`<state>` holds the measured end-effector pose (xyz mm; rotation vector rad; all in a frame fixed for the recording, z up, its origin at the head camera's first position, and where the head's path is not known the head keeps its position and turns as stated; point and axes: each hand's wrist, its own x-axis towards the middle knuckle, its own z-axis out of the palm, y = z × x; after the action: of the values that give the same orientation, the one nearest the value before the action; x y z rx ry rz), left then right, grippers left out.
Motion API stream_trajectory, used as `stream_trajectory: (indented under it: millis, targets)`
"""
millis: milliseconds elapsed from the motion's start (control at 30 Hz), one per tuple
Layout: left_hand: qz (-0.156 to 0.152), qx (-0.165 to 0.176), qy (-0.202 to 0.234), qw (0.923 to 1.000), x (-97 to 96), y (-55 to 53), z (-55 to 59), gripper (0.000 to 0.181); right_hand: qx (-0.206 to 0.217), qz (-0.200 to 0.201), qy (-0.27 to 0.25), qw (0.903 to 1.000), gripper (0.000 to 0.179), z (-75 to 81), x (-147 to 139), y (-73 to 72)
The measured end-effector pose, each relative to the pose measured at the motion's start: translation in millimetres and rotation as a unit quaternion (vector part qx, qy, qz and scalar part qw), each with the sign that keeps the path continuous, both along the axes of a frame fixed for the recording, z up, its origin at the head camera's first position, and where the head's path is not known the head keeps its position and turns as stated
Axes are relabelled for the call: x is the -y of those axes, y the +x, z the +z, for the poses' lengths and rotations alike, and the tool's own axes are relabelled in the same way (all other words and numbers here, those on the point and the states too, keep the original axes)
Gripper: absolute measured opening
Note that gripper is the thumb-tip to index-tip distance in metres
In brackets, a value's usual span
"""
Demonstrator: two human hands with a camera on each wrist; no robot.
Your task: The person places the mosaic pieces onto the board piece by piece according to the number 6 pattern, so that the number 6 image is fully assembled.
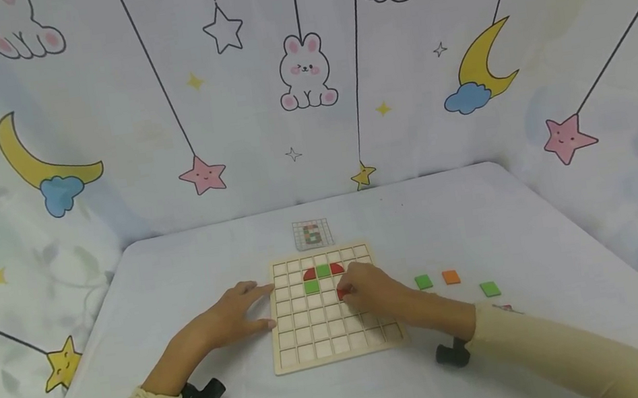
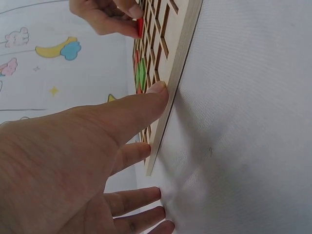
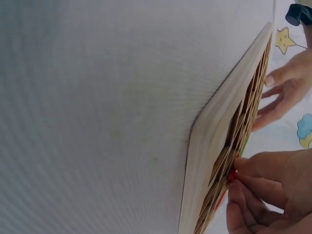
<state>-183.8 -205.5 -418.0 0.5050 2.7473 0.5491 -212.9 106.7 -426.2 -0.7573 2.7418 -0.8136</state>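
A pale wooden grid board [image 1: 314, 336] lies flat on the white table. Two red rounded tiles [image 1: 309, 274] sit in its upper rows with a green square tile [image 1: 323, 270] between them, and another green tile [image 1: 311, 286] fills a cell below. My right hand [image 1: 368, 285] pinches a red tile [image 1: 342, 294] between thumb and fingers at the board's right-middle cells; the right wrist view shows this red tile [image 3: 232, 173] at the grid. With fingers extended, my left hand [image 1: 236, 316] touches the board's left edge; its thumb [image 2: 158, 87] rests on the rim in the left wrist view.
Right of the board lie a green tile [image 1: 423, 281], an orange tile [image 1: 450, 277] and another green tile [image 1: 490, 288]. Partly covered by the right sleeve is a small reddish piece [image 1: 502, 308]. Behind the board lies a gridded pattern card [image 1: 312, 234]. A patterned curtain [image 1: 261, 132] surrounds the table.
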Motion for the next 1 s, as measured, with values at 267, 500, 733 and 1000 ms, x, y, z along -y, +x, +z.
stream_trajectory:
  millis: [267,500,733,1000]
  targets:
    - [-0.001,-0.001,0.002,1.0000,0.6,0.9,1.0,0.074,-0.014,0.005,0.001,0.9999,0.021,2.5,0.3,0.2]
    - [-0.005,-0.007,0.001,1.0000,0.6,1.8,1.9,0.074,-0.011,-0.014,0.000,0.9998,0.017,0.5,-2.7,-3.9]
    - [-0.007,-0.005,0.009,0.9999,-0.2,0.4,0.8,0.075,0.022,-0.064,-0.035,0.9970,0.019,6.7,-33.4,-11.1]
    - [-0.004,0.000,0.008,1.0000,0.9,1.7,1.5,0.075,0.028,-0.087,-0.027,0.9955,0.027,10.6,-97.1,-22.2]
